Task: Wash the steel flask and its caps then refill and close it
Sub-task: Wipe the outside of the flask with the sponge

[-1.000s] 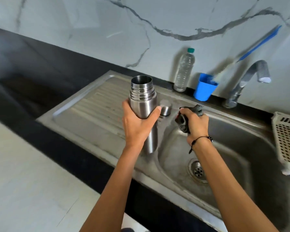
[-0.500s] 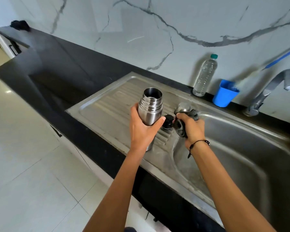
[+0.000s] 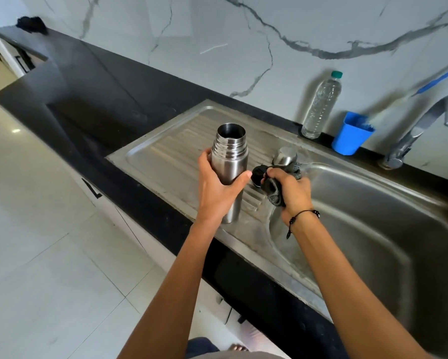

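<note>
The open steel flask (image 3: 230, 159) stands upright on the ribbed drainboard (image 3: 166, 154), and my left hand (image 3: 217, 187) grips its body. My right hand (image 3: 291, 193) holds a dark grey scrubbing cloth (image 3: 273, 193) at the basin's left rim, its fingertips touching the small black inner cap (image 3: 258, 174) that lies beside the flask. The steel outer cap (image 3: 285, 154) stands on the drainboard just behind my right hand.
A steel sink basin (image 3: 373, 229) lies to the right, with a tap (image 3: 422, 125) at the back right. A clear water bottle (image 3: 321, 104) and a blue cup (image 3: 351, 133) holding a brush stand against the marble wall. Black counter stretches left.
The view has swung left. My left hand set the flask lower on the drainboard. My right hand with the cloth moved left to the black inner cap.
</note>
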Demonstrator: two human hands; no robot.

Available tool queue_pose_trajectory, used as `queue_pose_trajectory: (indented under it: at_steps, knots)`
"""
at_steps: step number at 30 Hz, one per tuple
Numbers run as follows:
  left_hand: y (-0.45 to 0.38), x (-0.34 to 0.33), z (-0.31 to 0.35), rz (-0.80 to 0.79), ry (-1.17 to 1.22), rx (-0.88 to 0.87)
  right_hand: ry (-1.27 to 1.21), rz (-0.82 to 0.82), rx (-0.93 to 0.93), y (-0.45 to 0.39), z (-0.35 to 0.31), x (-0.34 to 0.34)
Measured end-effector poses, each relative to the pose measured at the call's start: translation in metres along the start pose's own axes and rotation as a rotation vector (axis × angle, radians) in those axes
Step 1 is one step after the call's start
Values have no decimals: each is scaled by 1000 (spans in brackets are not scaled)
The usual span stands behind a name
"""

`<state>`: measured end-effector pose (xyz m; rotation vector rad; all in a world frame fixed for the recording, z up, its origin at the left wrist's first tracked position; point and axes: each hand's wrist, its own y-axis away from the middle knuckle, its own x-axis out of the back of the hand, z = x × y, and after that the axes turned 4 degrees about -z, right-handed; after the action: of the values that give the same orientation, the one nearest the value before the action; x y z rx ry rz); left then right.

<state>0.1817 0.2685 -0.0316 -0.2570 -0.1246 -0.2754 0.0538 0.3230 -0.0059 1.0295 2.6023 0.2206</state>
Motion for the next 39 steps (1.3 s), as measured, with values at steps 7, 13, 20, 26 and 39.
queue_pose_trajectory:
  at_steps: [7,13,20,26,39]
  knots:
    - [13,10,17,448,-199,-482,-84,-44,-15,3,7,5]
    - [34,-36,22,214,-120,-700,-123,-16,-30,2,13,25]
    - [46,-103,6,-134,-84,-364,-168,148,-92,2,15,91]
    - [34,-195,17,-404,-51,-226,-273,341,27,4,-30,191]
    - [15,-394,78,-1071,-302,-208,195,726,-57,-75,-134,395]
